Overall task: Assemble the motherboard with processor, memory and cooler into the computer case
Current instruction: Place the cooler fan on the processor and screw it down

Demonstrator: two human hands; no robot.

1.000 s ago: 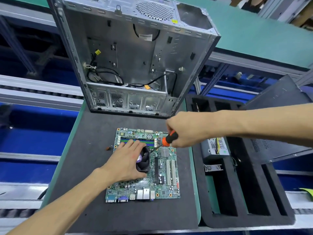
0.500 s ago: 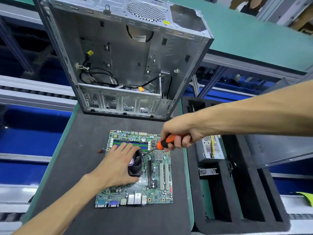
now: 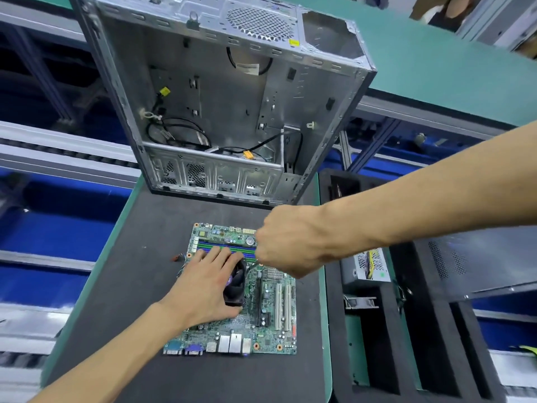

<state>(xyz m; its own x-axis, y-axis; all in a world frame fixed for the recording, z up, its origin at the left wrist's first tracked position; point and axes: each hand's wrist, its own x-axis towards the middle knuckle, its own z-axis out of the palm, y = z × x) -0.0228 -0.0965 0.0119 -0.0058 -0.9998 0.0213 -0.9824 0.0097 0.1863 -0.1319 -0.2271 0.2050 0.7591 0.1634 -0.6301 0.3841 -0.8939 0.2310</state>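
A green motherboard [image 3: 270, 321] lies flat on a dark mat [image 3: 139, 286]. My left hand [image 3: 203, 286] rests on top of the black cooler fan [image 3: 236, 289] on the board, fingers spread toward the memory slots [image 3: 215, 246]. My right hand [image 3: 287, 242] is curled in a fist just right of the cooler, and a thin metal screwdriver shaft [image 3: 251, 266] pokes out below it toward the cooler's corner. The handle is hidden inside the fist. The open metal case [image 3: 232, 112] stands behind the board with loose cables inside.
A black foam tray [image 3: 406, 344] with deep slots stands to the right, holding a silver power supply [image 3: 366, 269]. A grey case side panel [image 3: 479, 266] leans at far right. A small plug [image 3: 175, 258] lies left of the board. Green conveyor surfaces run behind.
My right hand has turned over the screwdriver, so the orange handle that showed before is now hidden in the fist. The left hand stays on the cooler.
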